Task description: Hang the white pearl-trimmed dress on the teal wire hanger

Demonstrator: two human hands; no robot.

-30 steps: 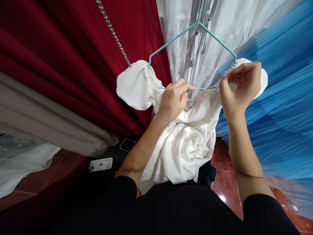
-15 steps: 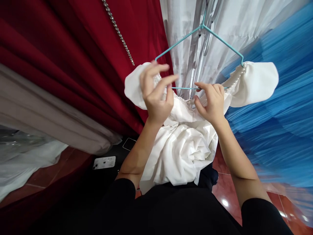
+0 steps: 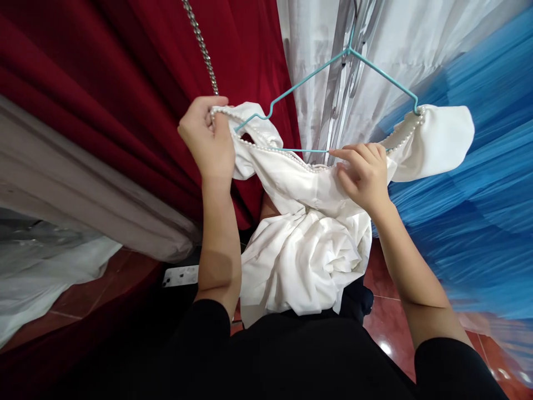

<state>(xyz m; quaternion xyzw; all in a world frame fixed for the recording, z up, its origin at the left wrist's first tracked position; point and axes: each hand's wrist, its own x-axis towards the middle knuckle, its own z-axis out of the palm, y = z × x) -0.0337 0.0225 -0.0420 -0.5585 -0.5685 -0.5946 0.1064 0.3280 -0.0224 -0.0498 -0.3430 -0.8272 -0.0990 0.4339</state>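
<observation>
Both hands hold the white dress and hanger.

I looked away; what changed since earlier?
The left hand let go of the turquoise wire hanger and drew the left shoulder of the white pearl-trimmed garment outward. The right hand moved inward from the other shoulder to the hanger's bar. The garment stayed on the hanger.

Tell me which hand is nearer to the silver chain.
Left. The left hand is just below the silver chain, holding the white dress; the right hand is farther away, fingers at the turquoise hanger.
</observation>
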